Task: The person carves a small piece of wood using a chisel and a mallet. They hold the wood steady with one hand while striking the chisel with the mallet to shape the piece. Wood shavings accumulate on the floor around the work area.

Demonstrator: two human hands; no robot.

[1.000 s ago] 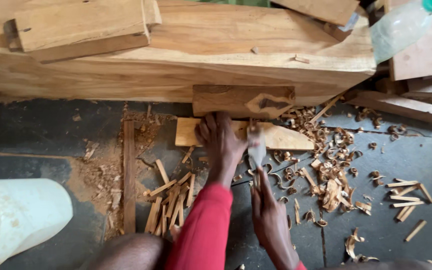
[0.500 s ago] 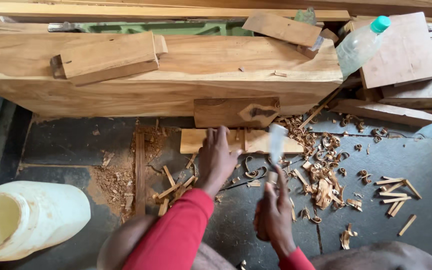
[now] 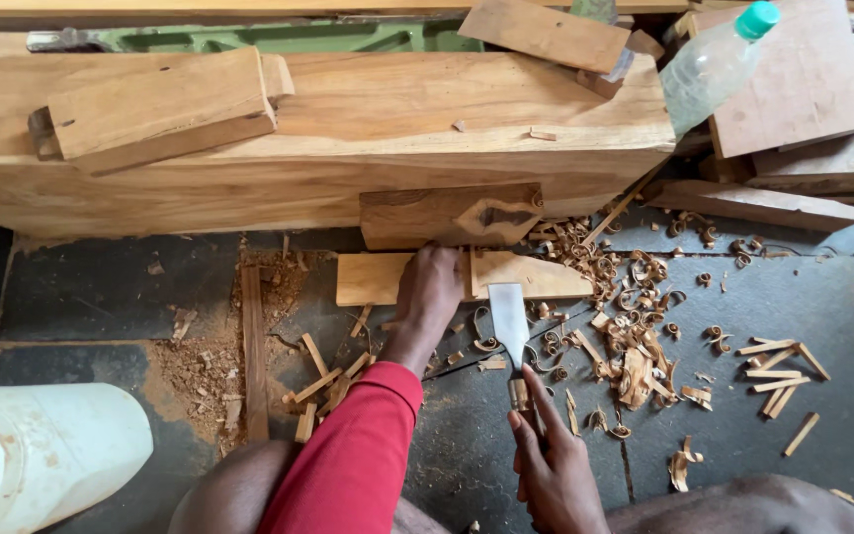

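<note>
One chisel is gripped at its handle by the closed fingers of the right hand, its long axis running away from the person and its blade pointing at the one pale board, just short of that board's near edge. The board is pressed down by the left hand, fingers bent over its far edge. One plastic bottle lies well beyond the board, to its right.

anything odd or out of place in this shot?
Yes: a clear plastic bottle with a green cap lies tilted among stacked boards, top right. Wood shavings litter the dark floor beside the chisel in the right hand.
</note>
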